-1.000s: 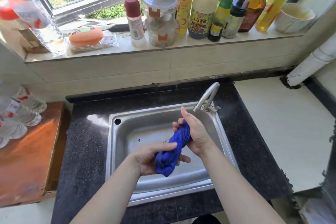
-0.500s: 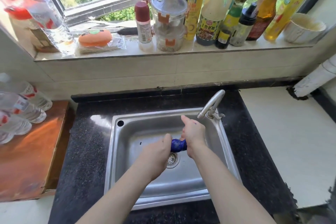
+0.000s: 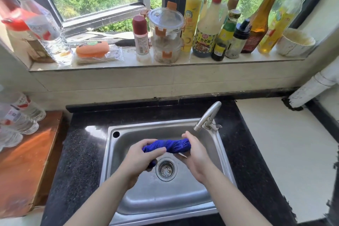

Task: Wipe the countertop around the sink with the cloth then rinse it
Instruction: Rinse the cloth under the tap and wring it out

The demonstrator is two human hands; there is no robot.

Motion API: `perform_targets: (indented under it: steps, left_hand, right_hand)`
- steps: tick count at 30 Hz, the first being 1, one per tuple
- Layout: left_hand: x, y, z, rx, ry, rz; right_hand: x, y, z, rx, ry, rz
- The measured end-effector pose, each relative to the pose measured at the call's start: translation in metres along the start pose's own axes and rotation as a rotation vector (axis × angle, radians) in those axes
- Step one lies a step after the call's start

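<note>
Cloth (image 3: 167,145) — soft, wet, twisted over the sink (image 3: 222,154); left hand (image 3: 140,159) and right hand (image 3: 195,156) clamp its ends — best hold.

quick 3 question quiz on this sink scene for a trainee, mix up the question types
1. True or false: the twisted blue cloth lies flat on the black speckled countertop.
2. Which hands grip the cloth? A) left hand only B) right hand only C) both
3. Fill in: the hands hold the cloth above the stainless steel sink, over its round ____.

Key: 1 false. 2 C. 3 drain. The curved metal tap shows no visible water stream.
</note>
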State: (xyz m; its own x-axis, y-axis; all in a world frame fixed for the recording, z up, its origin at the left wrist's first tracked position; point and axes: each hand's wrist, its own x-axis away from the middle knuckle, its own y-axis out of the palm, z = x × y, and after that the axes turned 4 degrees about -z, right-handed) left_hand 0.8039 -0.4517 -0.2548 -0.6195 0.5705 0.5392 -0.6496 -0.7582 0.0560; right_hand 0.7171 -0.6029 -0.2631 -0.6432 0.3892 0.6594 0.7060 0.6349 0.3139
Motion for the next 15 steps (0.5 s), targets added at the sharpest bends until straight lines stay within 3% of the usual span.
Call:
perform_targets:
  steps: [3,6,10,13,15]
  left_hand:
    - [0.003,-0.004,0.015,0.308,-0.103,-0.018]
    - [0.006,-0.002,0.021,0.282,-0.124,-0.04]
    - [0.008,0.008,0.027,0.262,-0.173,-0.062]
    - [0.007,0.016,0.026,0.144,-0.051,-0.025]
    - [0.004,0.021,0.019,-0.152,0.161,0.11]
  right_hand:
    - [0.012,-0.01,0.003,0.045,-0.051,-0.092]
    - [0.024,-0.018,0.004,0.371,-0.172,-0.119]
    - [0.034,-0.015,0.004,0.786,-0.472,-0.116]
    - [0.02,-0.016,0.013,1.114,-0.694,-0.07]
    - [0.011,-0.016,0.013,1.344,-0.703,0.031]
